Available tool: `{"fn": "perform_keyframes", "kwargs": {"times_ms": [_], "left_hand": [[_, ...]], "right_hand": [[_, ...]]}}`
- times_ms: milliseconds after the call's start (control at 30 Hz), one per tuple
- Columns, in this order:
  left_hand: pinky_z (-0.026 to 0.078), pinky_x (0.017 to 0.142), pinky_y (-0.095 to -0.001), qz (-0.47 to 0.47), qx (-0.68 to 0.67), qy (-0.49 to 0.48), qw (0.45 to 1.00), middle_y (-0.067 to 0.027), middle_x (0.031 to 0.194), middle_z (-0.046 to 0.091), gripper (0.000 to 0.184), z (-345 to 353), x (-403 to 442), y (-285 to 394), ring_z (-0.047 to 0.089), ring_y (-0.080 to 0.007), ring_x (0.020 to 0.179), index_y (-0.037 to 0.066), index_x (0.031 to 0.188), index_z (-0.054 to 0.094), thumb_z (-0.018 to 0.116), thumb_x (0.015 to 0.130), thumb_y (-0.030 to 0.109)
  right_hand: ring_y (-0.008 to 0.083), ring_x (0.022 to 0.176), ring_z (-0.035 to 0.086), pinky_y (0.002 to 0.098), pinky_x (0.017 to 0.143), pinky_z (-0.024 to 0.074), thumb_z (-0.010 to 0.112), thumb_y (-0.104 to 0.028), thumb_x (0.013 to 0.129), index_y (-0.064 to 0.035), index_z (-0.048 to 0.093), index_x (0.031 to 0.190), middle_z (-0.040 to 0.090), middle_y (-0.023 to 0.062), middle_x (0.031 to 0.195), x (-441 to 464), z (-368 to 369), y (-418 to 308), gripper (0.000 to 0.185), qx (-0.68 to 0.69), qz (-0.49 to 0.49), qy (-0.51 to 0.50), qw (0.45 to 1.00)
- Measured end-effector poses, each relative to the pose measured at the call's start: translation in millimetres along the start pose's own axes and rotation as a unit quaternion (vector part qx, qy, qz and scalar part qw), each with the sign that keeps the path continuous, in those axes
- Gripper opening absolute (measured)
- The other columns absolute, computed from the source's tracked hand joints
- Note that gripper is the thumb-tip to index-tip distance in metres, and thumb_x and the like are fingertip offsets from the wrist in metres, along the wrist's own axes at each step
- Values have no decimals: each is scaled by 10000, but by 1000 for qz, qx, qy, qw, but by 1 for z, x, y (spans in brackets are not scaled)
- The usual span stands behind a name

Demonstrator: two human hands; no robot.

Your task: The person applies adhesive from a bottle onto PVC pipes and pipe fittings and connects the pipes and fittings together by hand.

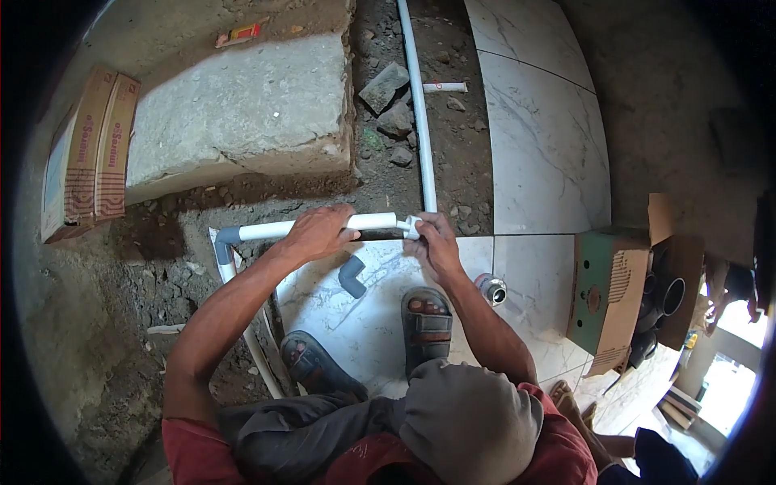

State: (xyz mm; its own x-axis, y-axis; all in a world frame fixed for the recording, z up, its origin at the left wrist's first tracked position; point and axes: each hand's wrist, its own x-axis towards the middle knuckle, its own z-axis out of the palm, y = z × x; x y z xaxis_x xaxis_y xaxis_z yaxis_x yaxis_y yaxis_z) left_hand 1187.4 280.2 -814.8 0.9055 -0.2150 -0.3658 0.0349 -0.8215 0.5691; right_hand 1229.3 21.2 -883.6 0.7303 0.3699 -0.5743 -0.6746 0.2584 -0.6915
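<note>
A white pipe (271, 230) runs level across the trench edge, joined at its left end to a grey elbow (229, 235). My left hand (322, 232) is wrapped over this pipe near its right part. At the pipe's right end my right hand (435, 242) grips a small white fitting (412, 227) between thumb and fingers. A thin white piece shows between pipe end and fitting. A loose grey elbow (352, 277) lies on the marble tile below my hands. Beside my right forearm stands an open round can (492, 288).
A long white pipe (417, 105) lies in the soil trench by stones (384, 87). Left are a concrete slab (242, 105) and long cartons (101, 149). Right, an open carton (612, 299) holds black fittings. Another person's foot (566, 398) shows at lower right.
</note>
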Motion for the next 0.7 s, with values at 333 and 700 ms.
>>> {"fn": "perform_keyframes", "kwargs": {"times_ms": [333,700], "left_hand": [[465,865,-494,-6,-1,0,1000,-240,1072,637,456,9,5,-9,604,-419,1016,-4,1183,553,645,878,322],[455,871,-501,-40,-2,-21,999,-239,1081,627,441,9,6,-8,597,-417,1018,2,1194,547,632,891,311]], "right_hand": [[156,706,573,280,627,506,655,-193,899,-26,554,1147,594,59,873,-134,-59,-78,316,-302,-219,220,901],[236,771,556,346,714,500,716,-58,776,-8,556,1149,588,144,1065,-188,-115,-68,409,-631,-246,221,702]]}}
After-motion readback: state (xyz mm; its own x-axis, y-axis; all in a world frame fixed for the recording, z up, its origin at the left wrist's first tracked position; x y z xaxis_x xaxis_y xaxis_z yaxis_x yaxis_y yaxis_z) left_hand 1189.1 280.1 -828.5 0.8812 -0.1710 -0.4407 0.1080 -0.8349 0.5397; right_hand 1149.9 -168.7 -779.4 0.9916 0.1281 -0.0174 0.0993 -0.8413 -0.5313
